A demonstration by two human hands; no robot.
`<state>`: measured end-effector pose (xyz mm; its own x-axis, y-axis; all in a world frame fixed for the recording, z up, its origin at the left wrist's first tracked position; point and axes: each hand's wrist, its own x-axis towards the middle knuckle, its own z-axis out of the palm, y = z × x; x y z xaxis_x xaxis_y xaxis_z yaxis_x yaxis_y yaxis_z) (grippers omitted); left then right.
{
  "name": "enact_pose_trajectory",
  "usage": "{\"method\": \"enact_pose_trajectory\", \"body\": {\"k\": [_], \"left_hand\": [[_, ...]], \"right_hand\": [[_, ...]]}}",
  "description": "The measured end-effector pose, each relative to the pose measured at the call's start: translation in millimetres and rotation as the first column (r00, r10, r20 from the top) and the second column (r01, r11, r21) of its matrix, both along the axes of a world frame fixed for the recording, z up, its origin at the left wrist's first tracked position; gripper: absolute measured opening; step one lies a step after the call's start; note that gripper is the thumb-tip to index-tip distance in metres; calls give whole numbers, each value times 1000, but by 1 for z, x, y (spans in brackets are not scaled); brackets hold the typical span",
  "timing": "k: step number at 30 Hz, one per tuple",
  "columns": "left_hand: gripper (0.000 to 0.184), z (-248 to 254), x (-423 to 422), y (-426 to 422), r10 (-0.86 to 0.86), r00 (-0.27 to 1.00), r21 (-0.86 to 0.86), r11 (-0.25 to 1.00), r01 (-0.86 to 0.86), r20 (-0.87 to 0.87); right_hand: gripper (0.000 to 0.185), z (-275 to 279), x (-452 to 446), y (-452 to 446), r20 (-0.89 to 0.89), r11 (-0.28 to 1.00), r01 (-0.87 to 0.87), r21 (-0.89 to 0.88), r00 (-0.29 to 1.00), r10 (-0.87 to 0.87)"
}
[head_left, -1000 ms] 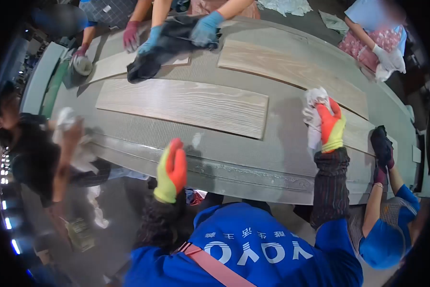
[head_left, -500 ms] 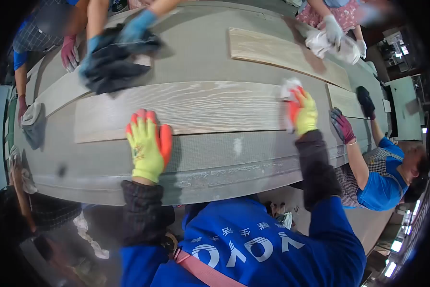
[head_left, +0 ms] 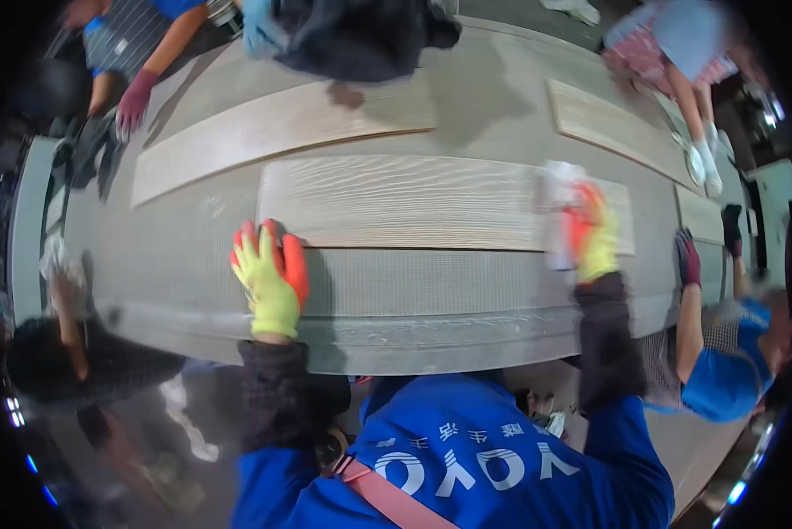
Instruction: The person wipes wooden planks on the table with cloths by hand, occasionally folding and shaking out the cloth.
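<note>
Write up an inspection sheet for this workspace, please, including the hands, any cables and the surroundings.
Surface: grey table, finely ribbed, with whitish marks along the near edge.
Job's things: middle plank, pale and grained, lying flat; white cloth on its right part.
Clutter: dark cloth over the far-left plank.
Grippers: left hand, gloved, fingers spread at the middle plank's near left corner; right hand, gloved, blurred, on the white cloth.
Cables: nothing seen.
Surroundings: co-workers around the table, one in blue at right.

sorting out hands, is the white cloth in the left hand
No, the right hand holds the white cloth, while the left hand touches the plank.
</note>
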<state>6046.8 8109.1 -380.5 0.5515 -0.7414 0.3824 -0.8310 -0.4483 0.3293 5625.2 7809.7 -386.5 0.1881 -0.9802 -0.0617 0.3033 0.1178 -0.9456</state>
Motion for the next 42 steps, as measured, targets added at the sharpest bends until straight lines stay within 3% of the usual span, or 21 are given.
{"method": "enact_pose_trajectory", "body": {"k": [3,5,7,9,10,14,15,17,20,21,22,23,24,25,26,27,29,31,34,38,42], "left_hand": [[42,-29,59,31,-104,988,-38,994,100,-112],[41,-37,77,33,-111,988,-67,992,105,-108],[40,-44,72,30,-149,981,-118,984,134,-125],[40,-45,71,32,-182,944,-212,969,125,-275],[40,-44,73,33,-205,884,-295,952,80,-420],[44,-49,78,30,-308,764,-361,927,106,-567],[46,-61,73,26,-295,754,-321,940,118,-587],[48,-63,61,4,-321,791,-296,937,185,-522],[53,-71,52,-15,-340,858,-230,936,267,-384],[50,-81,15,-39,-357,843,-289,923,254,-401],[47,-85,-1,-36,-374,823,-342,910,235,-427],[44,-86,-9,-47,-398,812,-409,886,219,-427],[44,-88,-23,-57,-404,813,-409,884,227,-420],[44,-89,-39,-59,-433,771,-458,864,209,-467],[44,-93,-51,-60,-475,721,-508,838,197,-504],[44,-86,-64,-59,-502,651,-551,821,150,-570],[44,-61,-79,-61,-540,480,-618,786,-7,-692],[44,-41,-75,-41,-452,389,-517,852,-77,-803],[45,-42,-72,25,-391,578,-469,883,16,-716],[42,16,-74,117,-162,596,-368,898,-241,-787],[37,26,-112,109,-69,683,-293,931,-218,-727]], "right_hand": [[34,-20,-63,-65,130,992,95,86,986,-106],[35,-55,5,-52,-434,886,72,-458,852,-294],[37,-19,158,44,-639,518,-375,-769,446,-627],[41,-24,290,102,-586,339,-521,-784,440,-680],[43,-27,347,128,-786,709,-396,-583,494,-370],[43,15,392,201,-883,436,-775,-458,455,-119],[39,-12,361,175,-855,438,-736,-517,473,-214],[31,-42,266,103,-509,939,-251,-235,855,101],[40,-91,76,-27,182,954,227,194,948,-262],[40,-98,54,-42,178,953,229,199,948,-265],[37,-95,59,-28,-349,915,286,-285,858,-377],[41,-95,86,-23,-541,818,93,-568,706,-456],[46,-94,114,-17,-583,622,-105,-776,495,-644],[52,-94,168,8,-535,491,-233,-839,512,-672],[52,-77,208,48,-638,715,-245,-655,685,-351],[54,-80,243,66,-694,588,-388,-710,526,-491],[45,-68,296,103,-610,666,-397,-631,785,-110],[36,-25,274,104,-418,891,-436,-131,839,349],[30,-28,195,106,-122,851,-420,-315,907,402],[32,38,126,145,91,841,-536,74,843,530],[32,36,102,134,106,836,-548,30,833,542]]}}
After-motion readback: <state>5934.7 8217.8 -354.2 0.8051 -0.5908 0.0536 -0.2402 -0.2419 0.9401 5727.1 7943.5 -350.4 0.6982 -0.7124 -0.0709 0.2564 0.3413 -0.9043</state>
